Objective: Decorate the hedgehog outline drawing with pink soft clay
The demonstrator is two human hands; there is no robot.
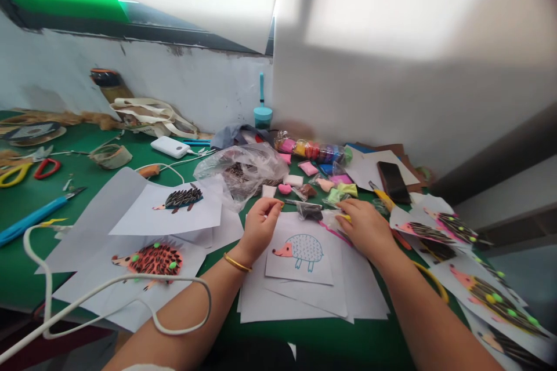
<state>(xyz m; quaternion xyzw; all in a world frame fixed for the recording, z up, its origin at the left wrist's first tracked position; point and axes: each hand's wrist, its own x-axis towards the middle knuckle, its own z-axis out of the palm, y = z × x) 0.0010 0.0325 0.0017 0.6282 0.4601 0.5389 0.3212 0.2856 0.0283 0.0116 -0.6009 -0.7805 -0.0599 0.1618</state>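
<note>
My left hand (pixel 261 221) is closed in a pinch just above the paper, with a tiny brownish bit at the fingertips that is too small to name. My right hand (pixel 360 225) has its thumb and fingers closed around a clear packet of yellow clay (pixel 333 220), partly hidden by the fingers. Between my forearms lies a sheet with a hedgehog drawing (pixel 306 252), its face filled in pink and its body outlined in blue. A dark grey clay packet (pixel 310 211) sits beyond the drawing, between both hands.
Several wrapped clay packets (pixel 308 168) and a plastic bag of seeds (pixel 241 171) lie behind. Finished hedgehog pictures (pixel 163 261) flank both sides. A white cable (pixel 108 284) loops across the left, near a blue craft knife (pixel 39 217) and scissors (pixel 46 168). A phone (pixel 393 181) rests at right.
</note>
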